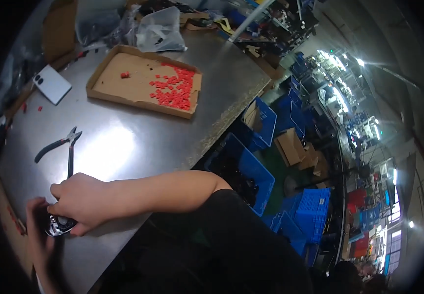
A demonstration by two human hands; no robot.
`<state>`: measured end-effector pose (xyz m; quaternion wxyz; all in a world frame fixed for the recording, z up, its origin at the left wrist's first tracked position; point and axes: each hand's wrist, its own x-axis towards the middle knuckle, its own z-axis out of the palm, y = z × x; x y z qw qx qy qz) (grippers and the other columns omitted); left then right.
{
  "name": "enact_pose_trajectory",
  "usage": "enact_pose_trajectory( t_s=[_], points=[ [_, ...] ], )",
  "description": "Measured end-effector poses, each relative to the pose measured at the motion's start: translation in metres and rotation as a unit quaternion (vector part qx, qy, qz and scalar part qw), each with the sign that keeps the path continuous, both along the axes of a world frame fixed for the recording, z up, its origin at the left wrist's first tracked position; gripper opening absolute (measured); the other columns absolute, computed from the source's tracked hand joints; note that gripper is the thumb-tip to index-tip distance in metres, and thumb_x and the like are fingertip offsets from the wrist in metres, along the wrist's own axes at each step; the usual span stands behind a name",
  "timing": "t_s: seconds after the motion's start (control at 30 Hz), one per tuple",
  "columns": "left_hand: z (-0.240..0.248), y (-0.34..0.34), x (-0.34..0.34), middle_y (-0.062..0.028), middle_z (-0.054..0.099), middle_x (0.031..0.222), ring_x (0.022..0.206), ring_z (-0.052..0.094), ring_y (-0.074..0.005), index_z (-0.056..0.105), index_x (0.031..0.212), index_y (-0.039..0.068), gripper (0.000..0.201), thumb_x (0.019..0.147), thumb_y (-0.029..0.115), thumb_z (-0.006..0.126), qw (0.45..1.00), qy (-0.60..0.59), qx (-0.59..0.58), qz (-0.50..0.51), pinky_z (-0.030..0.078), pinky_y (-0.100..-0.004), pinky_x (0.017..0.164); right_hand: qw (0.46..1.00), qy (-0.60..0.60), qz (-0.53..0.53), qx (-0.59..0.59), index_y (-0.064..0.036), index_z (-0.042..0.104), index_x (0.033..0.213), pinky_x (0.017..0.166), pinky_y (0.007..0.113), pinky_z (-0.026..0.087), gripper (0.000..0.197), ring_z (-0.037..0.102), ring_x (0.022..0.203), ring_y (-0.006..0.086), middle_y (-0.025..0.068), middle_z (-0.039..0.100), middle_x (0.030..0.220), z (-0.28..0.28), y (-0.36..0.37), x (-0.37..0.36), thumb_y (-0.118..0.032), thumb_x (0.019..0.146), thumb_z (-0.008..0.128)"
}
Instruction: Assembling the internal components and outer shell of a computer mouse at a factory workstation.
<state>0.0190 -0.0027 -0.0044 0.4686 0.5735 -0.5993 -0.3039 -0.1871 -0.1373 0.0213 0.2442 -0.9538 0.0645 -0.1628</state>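
Observation:
At the lower left, above the metal tabletop, my two hands are close together around a small chrome-and-black part [59,226]. My right hand [82,198] reaches across from the right and closes over the part's top, its fingers curled. From the other side my left hand [36,215] grips the part's left edge. Much of the part is hidden by the fingers, so its exact kind cannot be told. Just beyond my right hand lies a pair of diagonal cutters [70,139] with dark handles, jaws spread and pointing away; one handle runs down to the hand.
A shallow cardboard tray [138,104] of small red pieces stands farther back on the metal table [168,142]. To its left lies a white phone [52,84]. Clear plastic bags [160,29] crowd the back. Blue crates [312,208] stand past the table's right edge.

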Motion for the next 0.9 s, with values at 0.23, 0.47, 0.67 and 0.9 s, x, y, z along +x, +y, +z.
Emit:
enact_pose_trajectory(
  t_s=[0.23,0.47,0.67,0.9],
  points=[
    [0.001,0.005,0.015,-0.0082,0.05,0.11,0.097,0.053,-0.0172,0.051,0.122,0.0,0.04,0.082,-0.004,0.056,0.998,-0.056,0.026,-0.017,0.043,-0.0273,0.088,0.999,0.034,0.024,0.035,-0.0127,0.074,0.107,0.076,0.048,0.055,0.044,0.068,0.087,0.0373,0.0185,0.063,0.097,0.008,-0.008,0.006,-0.042,0.074,0.08],
    [0.009,0.002,0.014,-0.015,0.061,0.103,0.099,0.061,-0.0338,0.064,0.116,0.002,0.046,0.07,0.004,0.069,0.987,-0.156,-0.032,-0.028,0.05,-0.0398,0.088,0.996,0.076,0.027,0.043,-0.0151,0.068,0.131,0.077,0.047,0.054,0.057,0.067,0.087,0.0364,0.0165,0.061,0.097,0.017,-0.008,-0.008,-0.04,0.081,0.08],
    [0.049,0.001,0.019,-0.0112,0.065,0.112,0.108,0.058,-0.0338,0.062,0.125,0.004,0.067,0.069,0.027,0.091,0.953,-0.272,-0.043,-0.129,0.047,-0.0415,0.096,0.995,0.092,0.028,0.015,-0.0187,0.064,0.141,0.076,0.041,0.055,0.063,0.066,0.087,0.0288,0.0094,0.06,0.1,0.027,-0.002,-0.01,-0.034,0.082,0.081],
    [0.041,0.002,0.027,-0.0091,0.066,0.1,0.098,0.058,-0.0297,0.067,0.109,0.004,0.059,0.069,0.037,0.095,0.973,-0.204,-0.025,-0.103,0.049,-0.0393,0.086,0.995,0.097,0.034,0.004,-0.0151,0.064,0.142,0.075,0.039,0.056,0.066,0.067,0.087,0.0285,0.009,0.062,0.106,0.036,0.004,-0.005,-0.027,0.079,0.083]
  ],
)
